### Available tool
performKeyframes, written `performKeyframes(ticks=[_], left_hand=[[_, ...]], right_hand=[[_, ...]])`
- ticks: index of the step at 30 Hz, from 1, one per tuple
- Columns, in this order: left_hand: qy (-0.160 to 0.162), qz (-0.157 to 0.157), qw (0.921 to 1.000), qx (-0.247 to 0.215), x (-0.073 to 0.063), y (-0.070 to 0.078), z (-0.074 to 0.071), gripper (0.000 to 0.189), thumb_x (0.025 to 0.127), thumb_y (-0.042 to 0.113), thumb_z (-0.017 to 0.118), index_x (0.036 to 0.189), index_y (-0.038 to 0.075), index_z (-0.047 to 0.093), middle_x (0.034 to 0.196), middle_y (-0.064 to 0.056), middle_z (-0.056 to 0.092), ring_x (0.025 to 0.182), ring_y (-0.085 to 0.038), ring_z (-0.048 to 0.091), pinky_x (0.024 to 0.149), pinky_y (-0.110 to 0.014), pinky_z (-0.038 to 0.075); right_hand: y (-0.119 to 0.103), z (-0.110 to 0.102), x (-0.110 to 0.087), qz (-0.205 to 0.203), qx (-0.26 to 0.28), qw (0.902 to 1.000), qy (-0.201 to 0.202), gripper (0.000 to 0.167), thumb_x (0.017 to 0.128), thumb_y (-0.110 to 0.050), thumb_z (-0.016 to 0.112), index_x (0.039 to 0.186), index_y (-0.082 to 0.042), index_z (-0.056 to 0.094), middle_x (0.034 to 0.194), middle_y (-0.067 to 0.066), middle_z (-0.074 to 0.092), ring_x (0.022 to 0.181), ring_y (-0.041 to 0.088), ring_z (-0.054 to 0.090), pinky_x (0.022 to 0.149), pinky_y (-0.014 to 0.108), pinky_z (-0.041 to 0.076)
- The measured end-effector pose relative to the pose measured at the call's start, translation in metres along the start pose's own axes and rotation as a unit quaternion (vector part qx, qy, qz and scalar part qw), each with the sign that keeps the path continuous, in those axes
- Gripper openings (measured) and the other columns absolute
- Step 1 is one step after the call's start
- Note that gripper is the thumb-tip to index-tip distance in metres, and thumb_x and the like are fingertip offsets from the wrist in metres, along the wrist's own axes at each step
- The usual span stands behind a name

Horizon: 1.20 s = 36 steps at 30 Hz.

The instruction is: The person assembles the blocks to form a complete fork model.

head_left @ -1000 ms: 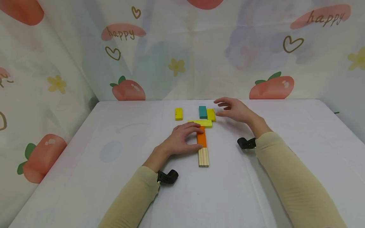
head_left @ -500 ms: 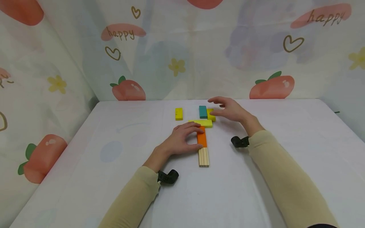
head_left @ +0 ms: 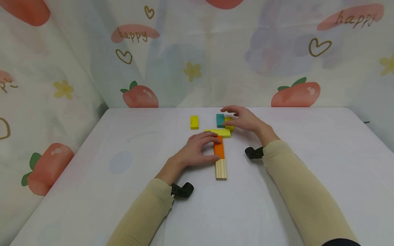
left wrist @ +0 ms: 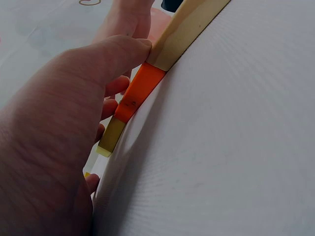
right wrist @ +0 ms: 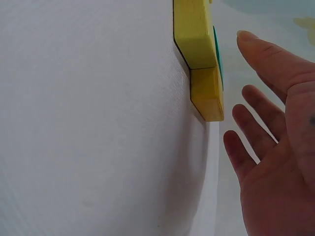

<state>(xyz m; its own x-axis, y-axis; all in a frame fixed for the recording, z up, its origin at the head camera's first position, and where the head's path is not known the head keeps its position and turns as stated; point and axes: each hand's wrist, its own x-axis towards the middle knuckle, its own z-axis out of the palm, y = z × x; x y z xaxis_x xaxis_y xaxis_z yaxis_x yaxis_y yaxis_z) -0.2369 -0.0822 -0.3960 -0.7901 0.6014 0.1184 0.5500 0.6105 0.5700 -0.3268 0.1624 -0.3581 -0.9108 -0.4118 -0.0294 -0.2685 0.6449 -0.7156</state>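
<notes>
Flat blocks form a joined figure on the white table. A ridged bare-wood block (head_left: 221, 170) lies at its near end, followed by an orange block (head_left: 219, 151), with a lime-yellow block (head_left: 223, 133) set crosswise beyond. My left hand (head_left: 196, 151) grips the orange block, fingers at its far end and thumb at the seam with the bare wood. Behind the crosswise block, a teal block (head_left: 220, 120) and a yellow block (head_left: 232, 129) lie side by side. Over these two hovers my right hand (head_left: 246, 120), fingers spread, holding nothing; it partly covers the yellow one.
Left of the teal block, a separate yellow block (head_left: 194, 122) lies alone. The white table (head_left: 264, 212) ends at a patterned cloth backdrop (head_left: 227, 61). Black wrist cameras (head_left: 183, 190) are strapped to both wrists.
My right hand has moved left, from beside the yellow block to above it and the teal one. The left hand and the blocks stay where they were.
</notes>
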Motion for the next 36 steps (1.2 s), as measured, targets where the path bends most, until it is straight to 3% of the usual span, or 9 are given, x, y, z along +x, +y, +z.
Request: performKeyframes(ticks=[22,36], left_hand=[[0.000,0.009,1.0000,-0.001,0.002,0.000,0.001,0.048,0.091,0.043,0.074,0.133,0.023,0.066,0.153,0.004,0.050,0.147,-0.016,0.036,0.122,-0.050,0.021],[-0.002,0.006,1.0000,0.000,0.000,-0.001,-0.001,0.047,0.091,0.044,0.073,0.133,0.023,0.066,0.153,0.004,0.050,0.148,-0.016,0.035,0.122,-0.051,0.021]], right_hand=[[0.003,0.009,0.011,0.024,-0.029,0.9992,-0.015,0.055,0.095,-0.027,0.072,0.146,-0.015,0.054,0.157,0.017,0.041,0.139,0.040,0.041,0.116,0.057,0.035],[-0.003,0.012,0.015,0.022,-0.052,0.9981,-0.025,0.054,0.095,-0.027,0.071,0.145,-0.011,0.055,0.155,0.018,0.043,0.135,0.039,0.043,0.119,0.057,0.031]])
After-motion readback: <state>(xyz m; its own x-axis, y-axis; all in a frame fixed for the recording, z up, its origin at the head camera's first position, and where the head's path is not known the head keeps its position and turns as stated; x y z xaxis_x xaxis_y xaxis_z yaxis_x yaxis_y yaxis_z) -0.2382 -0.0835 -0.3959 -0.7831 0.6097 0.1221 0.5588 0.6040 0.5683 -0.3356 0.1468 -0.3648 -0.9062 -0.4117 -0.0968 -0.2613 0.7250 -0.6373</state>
